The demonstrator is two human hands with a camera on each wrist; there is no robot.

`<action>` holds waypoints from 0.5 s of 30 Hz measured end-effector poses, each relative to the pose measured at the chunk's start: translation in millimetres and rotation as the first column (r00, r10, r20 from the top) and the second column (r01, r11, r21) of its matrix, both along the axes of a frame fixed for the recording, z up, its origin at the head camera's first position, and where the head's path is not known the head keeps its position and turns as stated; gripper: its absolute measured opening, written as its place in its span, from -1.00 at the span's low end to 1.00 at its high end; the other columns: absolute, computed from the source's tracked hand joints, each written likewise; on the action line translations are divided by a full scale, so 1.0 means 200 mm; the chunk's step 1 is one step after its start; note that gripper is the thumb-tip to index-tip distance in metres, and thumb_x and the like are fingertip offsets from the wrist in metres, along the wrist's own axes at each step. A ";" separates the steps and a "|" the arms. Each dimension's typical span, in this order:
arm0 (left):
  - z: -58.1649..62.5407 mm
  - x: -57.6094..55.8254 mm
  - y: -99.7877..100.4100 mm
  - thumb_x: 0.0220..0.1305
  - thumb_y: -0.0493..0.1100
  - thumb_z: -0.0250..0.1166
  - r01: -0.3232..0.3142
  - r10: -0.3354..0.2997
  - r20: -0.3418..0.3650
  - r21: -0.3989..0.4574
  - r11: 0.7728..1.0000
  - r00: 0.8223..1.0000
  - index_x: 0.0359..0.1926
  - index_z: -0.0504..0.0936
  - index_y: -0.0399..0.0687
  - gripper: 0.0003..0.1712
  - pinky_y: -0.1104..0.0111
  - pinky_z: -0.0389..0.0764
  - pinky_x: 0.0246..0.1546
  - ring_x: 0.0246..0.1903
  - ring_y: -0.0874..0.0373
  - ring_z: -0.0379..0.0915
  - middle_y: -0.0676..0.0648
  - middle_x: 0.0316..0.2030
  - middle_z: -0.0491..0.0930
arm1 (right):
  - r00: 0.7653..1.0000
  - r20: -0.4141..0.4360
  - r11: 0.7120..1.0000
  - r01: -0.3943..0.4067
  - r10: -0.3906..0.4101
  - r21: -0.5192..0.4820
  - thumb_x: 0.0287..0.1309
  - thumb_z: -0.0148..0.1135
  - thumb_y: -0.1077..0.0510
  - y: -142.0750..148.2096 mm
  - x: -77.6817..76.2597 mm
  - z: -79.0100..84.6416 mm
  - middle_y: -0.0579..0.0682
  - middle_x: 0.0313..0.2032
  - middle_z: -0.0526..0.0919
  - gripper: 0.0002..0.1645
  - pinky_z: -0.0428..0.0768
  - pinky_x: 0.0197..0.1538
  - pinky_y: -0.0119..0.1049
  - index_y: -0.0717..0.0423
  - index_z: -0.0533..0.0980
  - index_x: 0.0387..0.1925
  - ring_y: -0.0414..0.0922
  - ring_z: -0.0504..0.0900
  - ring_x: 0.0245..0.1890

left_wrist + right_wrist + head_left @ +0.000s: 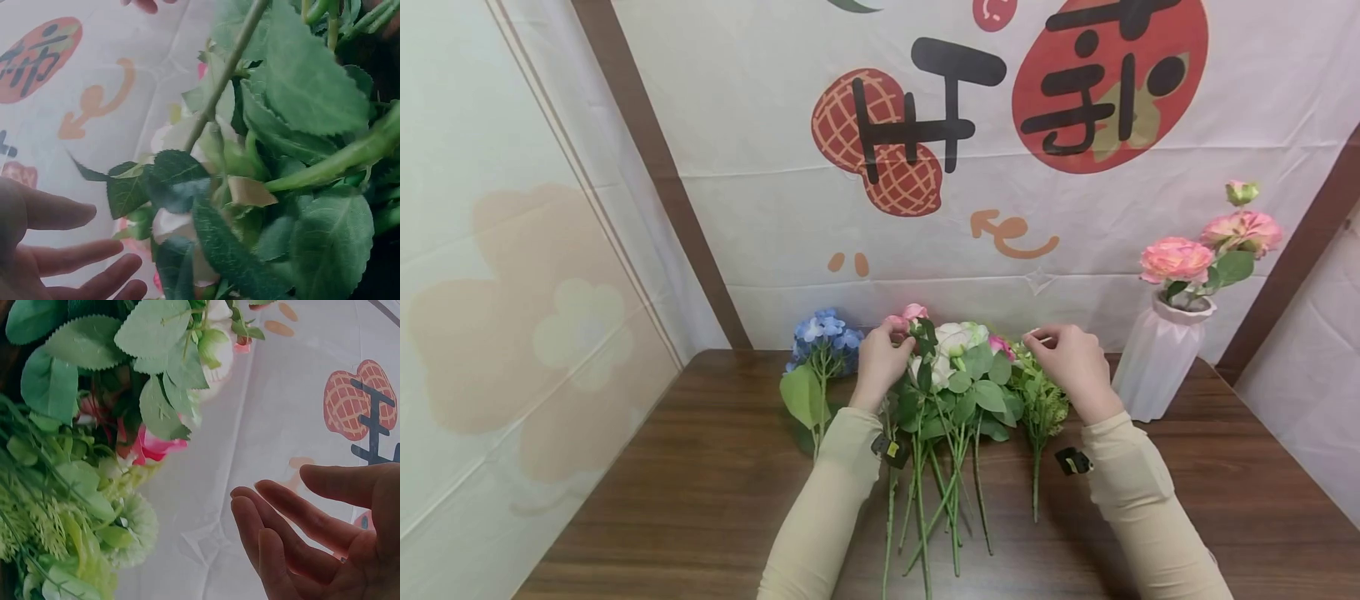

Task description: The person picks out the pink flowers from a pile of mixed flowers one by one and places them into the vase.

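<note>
Artificial flowers lie side by side on the table, stems toward me. In the head view, my left hand (883, 362) is above their left part, near the pink flowers (914, 312) and white flowers (953, 340). The left wrist view shows its fingers (81, 259) apart and nearly straight beside dark green leaves (178, 181), holding nothing. Over the greenery spray (1043, 408) on the right hovers my right hand (1071, 367). Its fingers (300, 531) bend loosely with nothing between them in the right wrist view. A magenta flower (153, 449) and pale green bloom (134, 531) are apart from it.
A white pleated vase (1165, 358) with pink flowers (1176, 260) stands at the back right, close to my right hand. Blue hydrangea (823, 333) lies at the left of the row. Behind the wooden table (700, 500) hangs a printed cloth (760, 225).
</note>
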State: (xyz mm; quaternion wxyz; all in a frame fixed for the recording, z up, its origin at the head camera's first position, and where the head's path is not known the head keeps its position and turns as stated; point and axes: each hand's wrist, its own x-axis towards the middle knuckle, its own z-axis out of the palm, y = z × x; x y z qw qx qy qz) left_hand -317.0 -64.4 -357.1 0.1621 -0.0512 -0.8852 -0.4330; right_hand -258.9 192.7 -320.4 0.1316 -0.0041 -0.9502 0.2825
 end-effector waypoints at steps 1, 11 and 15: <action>0.00 0.00 0.00 0.20 -0.17 0.27 -0.001 0.001 0.015 -0.012 1.000 1.000 -0.07 0.63 -0.19 -0.71 0.10 0.53 -0.08 -0.12 -0.09 0.59 -0.18 -0.21 0.69 | 1.000 -0.001 1.000 0.000 0.000 -0.002 0.27 0.03 -0.21 0.00 0.00 -0.01 0.14 -0.18 0.71 -0.53 0.46 -0.53 -0.24 -0.01 0.63 -0.08 0.01 0.65 -0.38; -0.05 -0.01 0.04 0.22 -0.13 0.24 0.045 -0.036 0.125 -0.072 0.996 0.991 -0.24 0.69 -0.13 -0.80 0.18 0.54 -0.11 -0.14 -0.03 0.58 -0.11 -0.24 0.70 | 1.000 0.012 1.000 -0.015 0.015 -0.022 0.26 0.08 -0.16 -0.05 -0.02 -0.06 0.12 -0.22 0.71 -0.59 0.43 -0.54 -0.26 0.00 0.65 -0.15 -0.03 0.61 -0.44; -0.06 -0.01 0.04 0.21 -0.13 0.24 0.065 -0.047 0.166 -0.106 0.992 0.985 -0.27 0.70 -0.11 -0.81 0.18 0.55 -0.12 -0.16 -0.02 0.59 -0.10 -0.24 0.70 | 1.000 0.002 1.000 -0.025 0.025 -0.009 0.26 0.11 -0.11 -0.06 -0.02 -0.08 0.13 -0.25 0.72 -0.62 0.46 -0.49 -0.25 0.05 0.66 -0.17 -0.01 0.63 -0.40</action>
